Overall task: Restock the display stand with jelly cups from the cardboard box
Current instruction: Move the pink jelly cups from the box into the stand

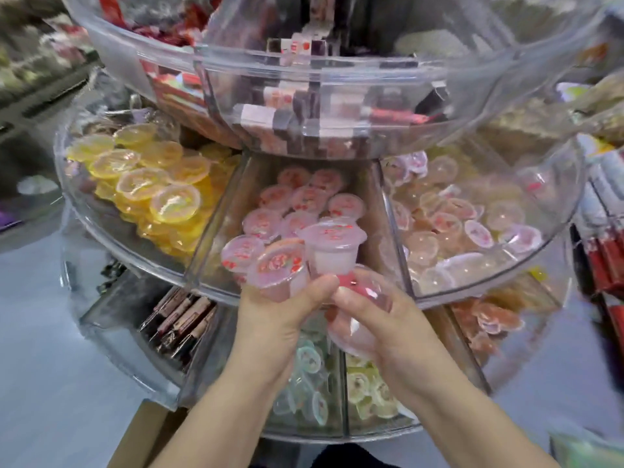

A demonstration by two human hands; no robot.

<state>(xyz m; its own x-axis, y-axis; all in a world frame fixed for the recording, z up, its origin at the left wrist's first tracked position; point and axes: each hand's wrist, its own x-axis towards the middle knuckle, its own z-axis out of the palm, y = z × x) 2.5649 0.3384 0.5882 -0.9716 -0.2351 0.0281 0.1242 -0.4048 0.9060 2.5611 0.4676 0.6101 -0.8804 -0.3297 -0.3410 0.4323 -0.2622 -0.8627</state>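
Observation:
A clear, tiered round display stand (216,292) fills the view. Its middle tier has a central compartment holding several pink jelly cups (304,197). At that compartment's front wall, my left hand (270,319) grips a cluster of pink jelly cups (280,268), lids facing up. My right hand (381,325) holds another pink jelly cup (364,298) tipped on its side, touching the left hand's fingers. A corner of the cardboard box (145,430) shows at the bottom left, below the stand.
Yellow jelly cups (152,184) fill the left compartment and pale pink ones (466,224) the right. The upper tier (320,89) overhangs with wrapped sweets. The bottom tier holds stick packets (182,319), green cups (307,376) and yellow cups (371,390). Red packets (604,251) hang at right.

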